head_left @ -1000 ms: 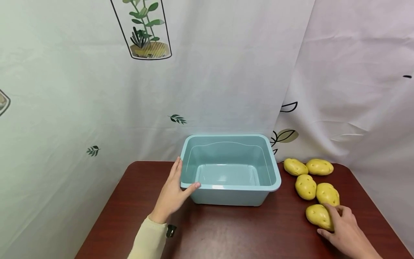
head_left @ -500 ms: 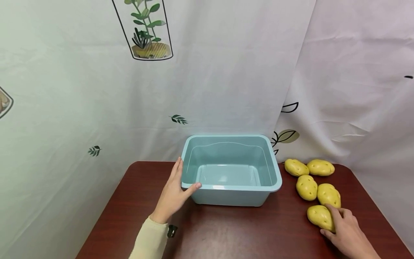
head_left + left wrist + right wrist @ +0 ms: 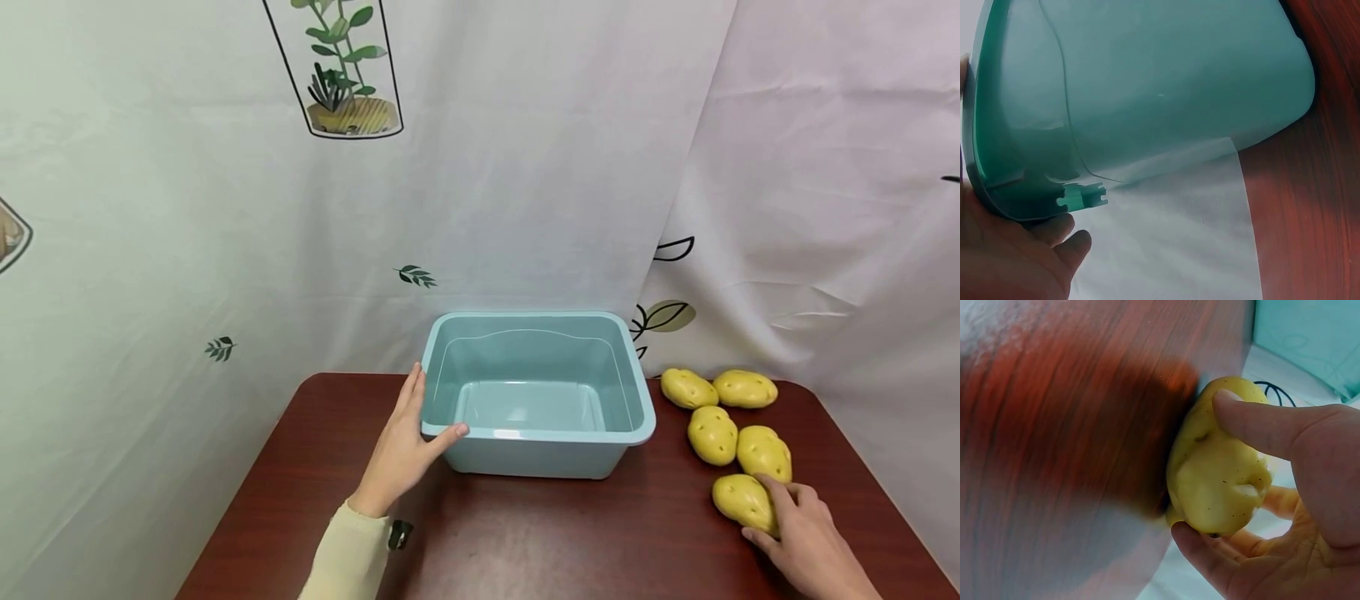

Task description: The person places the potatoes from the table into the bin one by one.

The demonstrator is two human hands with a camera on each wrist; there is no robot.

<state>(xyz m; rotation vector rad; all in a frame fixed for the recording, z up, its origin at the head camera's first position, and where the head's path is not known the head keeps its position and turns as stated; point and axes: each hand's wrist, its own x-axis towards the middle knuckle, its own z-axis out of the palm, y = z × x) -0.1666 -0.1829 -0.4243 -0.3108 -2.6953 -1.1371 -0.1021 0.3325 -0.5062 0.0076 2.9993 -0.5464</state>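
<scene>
My left hand [image 3: 401, 450] rests against the near left corner of a light-blue plastic basin [image 3: 536, 457]. Its fingers lie straight along the left side, and the thumb touches the front rim. In the left wrist view, fingertips [image 3: 1074, 249] show just below the basin's rim. My right hand [image 3: 810, 533] holds a yellow potato [image 3: 738, 500] on the table, thumb on one side and fingers on the other. The right wrist view shows this potato [image 3: 1216, 469] up close, its far side hidden by the hand.
Beyond the held potato lie several others, among them a near one [image 3: 765, 454], a middle one [image 3: 712, 435] and a back one [image 3: 745, 389]. The dark red-brown table [image 3: 525, 533] meets a patterned white cloth [image 3: 525, 167] behind the basin.
Between the frames the right hand has shifted very slightly rightward at the same potato. Basin and left hand keep their places; the whole view drifts a little.
</scene>
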